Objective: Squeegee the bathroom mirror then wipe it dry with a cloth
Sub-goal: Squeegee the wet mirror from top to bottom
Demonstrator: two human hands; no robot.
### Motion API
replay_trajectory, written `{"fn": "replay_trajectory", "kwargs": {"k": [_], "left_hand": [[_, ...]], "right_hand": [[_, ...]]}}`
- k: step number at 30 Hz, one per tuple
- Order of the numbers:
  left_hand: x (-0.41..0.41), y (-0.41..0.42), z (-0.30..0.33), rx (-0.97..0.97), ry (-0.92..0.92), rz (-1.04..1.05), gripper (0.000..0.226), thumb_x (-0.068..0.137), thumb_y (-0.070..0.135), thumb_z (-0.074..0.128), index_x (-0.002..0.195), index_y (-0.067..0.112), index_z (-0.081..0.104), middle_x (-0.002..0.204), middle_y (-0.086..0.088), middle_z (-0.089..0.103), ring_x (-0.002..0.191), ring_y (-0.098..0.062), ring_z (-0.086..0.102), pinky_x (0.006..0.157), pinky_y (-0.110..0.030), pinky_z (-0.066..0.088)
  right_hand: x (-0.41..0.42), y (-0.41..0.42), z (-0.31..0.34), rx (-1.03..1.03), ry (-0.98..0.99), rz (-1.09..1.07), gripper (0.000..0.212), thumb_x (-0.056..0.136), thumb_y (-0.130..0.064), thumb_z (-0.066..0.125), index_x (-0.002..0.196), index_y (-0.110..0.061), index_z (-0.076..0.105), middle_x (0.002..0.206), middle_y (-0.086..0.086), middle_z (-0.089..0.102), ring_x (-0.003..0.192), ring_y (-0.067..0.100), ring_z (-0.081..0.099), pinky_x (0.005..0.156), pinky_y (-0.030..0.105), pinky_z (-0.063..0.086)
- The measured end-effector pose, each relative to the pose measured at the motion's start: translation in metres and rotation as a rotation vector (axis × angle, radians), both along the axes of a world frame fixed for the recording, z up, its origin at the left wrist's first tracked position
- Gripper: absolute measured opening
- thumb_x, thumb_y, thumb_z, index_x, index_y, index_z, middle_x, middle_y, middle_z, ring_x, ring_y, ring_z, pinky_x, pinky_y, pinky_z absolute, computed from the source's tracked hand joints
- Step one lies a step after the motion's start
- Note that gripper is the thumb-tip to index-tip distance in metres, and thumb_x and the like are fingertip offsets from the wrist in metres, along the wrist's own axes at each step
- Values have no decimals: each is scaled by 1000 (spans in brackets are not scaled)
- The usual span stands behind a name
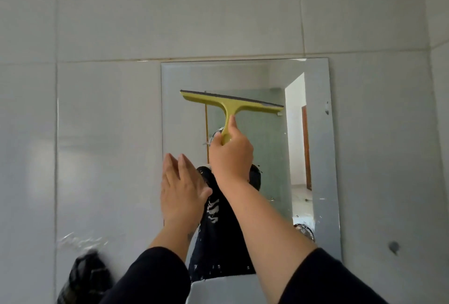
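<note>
A rectangular mirror (315, 148) hangs on the grey tiled wall. My right hand (230, 155) is shut on the handle of a yellow squeegee (228, 103), whose grey rubber blade points up and tilts down to the right across the upper half of the glass. My left hand (181, 189) is open, its fingers straight and together, at the mirror's left edge; whether it touches the glass I cannot tell. Water drops dot the lower glass. A dark checked cloth (86, 277) hangs low on the wall at the left.
The mirror reflects a doorway (297, 133) and a dark garment. A white basin edge (226, 289) shows below the mirror. A dark mark (393, 246) sits on the wall at the lower right.
</note>
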State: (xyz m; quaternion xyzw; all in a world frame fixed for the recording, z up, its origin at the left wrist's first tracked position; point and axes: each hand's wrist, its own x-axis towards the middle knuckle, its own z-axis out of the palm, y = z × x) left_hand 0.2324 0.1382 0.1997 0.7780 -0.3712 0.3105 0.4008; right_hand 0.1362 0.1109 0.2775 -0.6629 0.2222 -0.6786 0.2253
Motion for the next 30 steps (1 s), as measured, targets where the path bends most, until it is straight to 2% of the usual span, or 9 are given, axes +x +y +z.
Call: {"fn": "replay_trajectory", "kwargs": {"k": [2, 5, 7, 9, 12, 14, 20, 23, 30], "left_hand": [[1, -1, 1, -7, 4, -19, 102, 82, 47, 63, 151, 16, -4, 158, -9, -15, 148, -22, -8, 116, -42, 26], [0, -1, 2, 2, 9, -7, 101, 82, 49, 61, 151, 16, -5, 159, -10, -13, 147, -22, -10, 119, -40, 19], [-3, 1, 2, 12, 23, 10, 103, 82, 50, 64, 150, 16, -6, 159, -9, -15, 148, -22, -8, 119, -39, 17], [-7, 3, 3, 19, 44, 7, 102, 83, 46, 64, 150, 16, -7, 158, -7, -18, 148, -22, -6, 119, -40, 18], [-10, 6, 5, 45, 70, 21, 101, 85, 42, 64, 150, 15, -9, 158, -7, -18, 148, -24, -3, 119, -43, 16], [-12, 6, 6, 48, 80, 49, 104, 84, 44, 63, 150, 13, -12, 158, -7, -18, 148, -24, -6, 119, -46, 10], [-10, 5, 7, 52, 68, 107, 115, 81, 53, 63, 147, 10, -21, 157, -8, -22, 146, -23, -17, 118, -52, 5], [-8, 4, 10, 89, 54, 100, 115, 80, 53, 64, 148, 12, -19, 157, -8, -24, 146, -24, -16, 118, -52, 4], [-9, 0, 14, 91, -4, 77, 105, 81, 40, 67, 149, 20, -10, 157, -9, -17, 148, -25, -7, 118, -52, 6]], "right_hand": [[8, 5, -3, -93, 129, -28, 54, 93, -20, 49, 145, -22, 36, 98, 10, 67, 101, 26, 59, 89, 43, 50], [8, 5, -4, -188, 253, -74, 52, 93, -21, 49, 144, -25, 38, 97, 7, 65, 100, 24, 59, 86, 39, 52], [-1, 0, -1, -224, 304, -113, 51, 95, -22, 48, 143, -31, 38, 93, 1, 64, 89, 18, 61, 69, 27, 50], [-14, -8, 5, -250, 408, -163, 51, 95, -22, 48, 141, -39, 37, 88, -2, 60, 77, 16, 58, 54, 24, 42], [-37, -19, 20, -256, 551, -215, 53, 92, -24, 50, 138, -47, 38, 101, 0, 63, 86, 23, 61, 71, 39, 54], [-52, -24, 28, -283, 636, -272, 55, 91, -22, 50, 136, -51, 38, 109, 1, 62, 92, 26, 62, 77, 38, 53], [-78, -36, 41, -348, 761, -387, 56, 94, -19, 50, 138, -51, 35, 114, 4, 60, 80, 22, 56, 64, 31, 47], [-91, -42, 38, -331, 765, -411, 55, 96, -20, 49, 138, -52, 35, 113, 4, 59, 85, 24, 58, 63, 28, 39], [-123, -64, 22, -266, 721, -432, 50, 97, -24, 46, 135, -55, 38, 92, -1, 51, 77, 21, 51, 64, 32, 43]]}}
